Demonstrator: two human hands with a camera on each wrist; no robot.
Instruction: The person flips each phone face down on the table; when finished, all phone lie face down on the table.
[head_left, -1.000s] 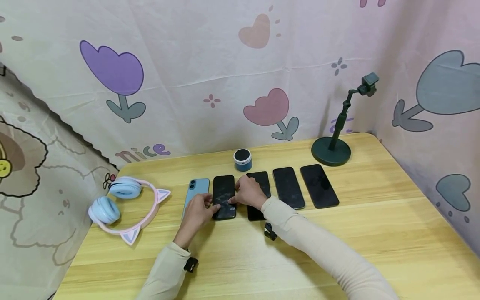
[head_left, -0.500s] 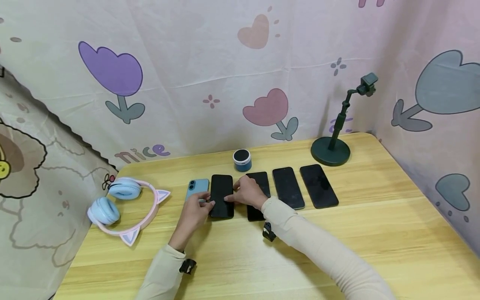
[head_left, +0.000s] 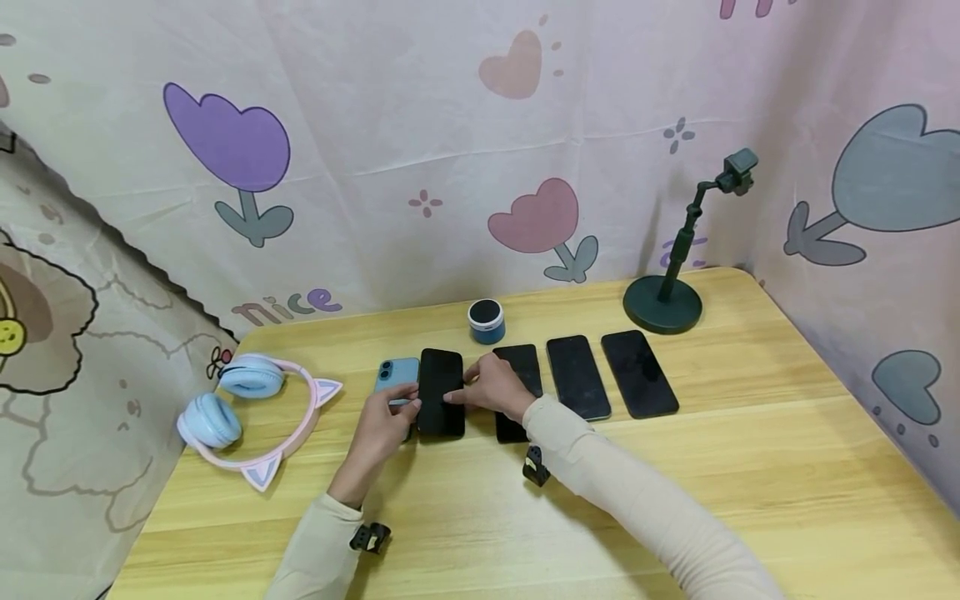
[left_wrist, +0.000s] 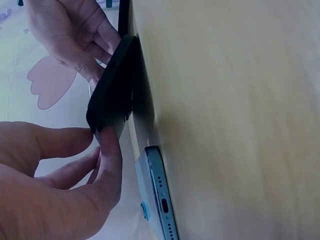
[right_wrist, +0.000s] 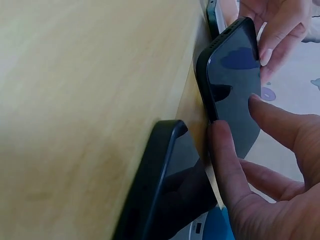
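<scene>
Wooden tabletop (head_left: 750,467) | left hand (head_left: 386,425) and right hand (head_left: 495,387) both pinch edges of black glass-faced smartphone (head_left: 441,392), lifted off table | blue smartphone (head_left: 395,375) just beside it

phones 5: blue (head_left: 395,372), black (head_left: 441,392), (head_left: 525,367), (head_left: 577,376), (head_left: 638,372) | headphones (head_left: 247,414) 1 | speaker (head_left: 486,320) 1 | stand (head_left: 667,292) 1 | hands 2: (head_left: 384,425), (head_left: 495,388)

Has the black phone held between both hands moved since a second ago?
Yes. The black phone has shifted left and slightly away, now overlapping the blue phone, judged against the small blue round speaker.
</scene>
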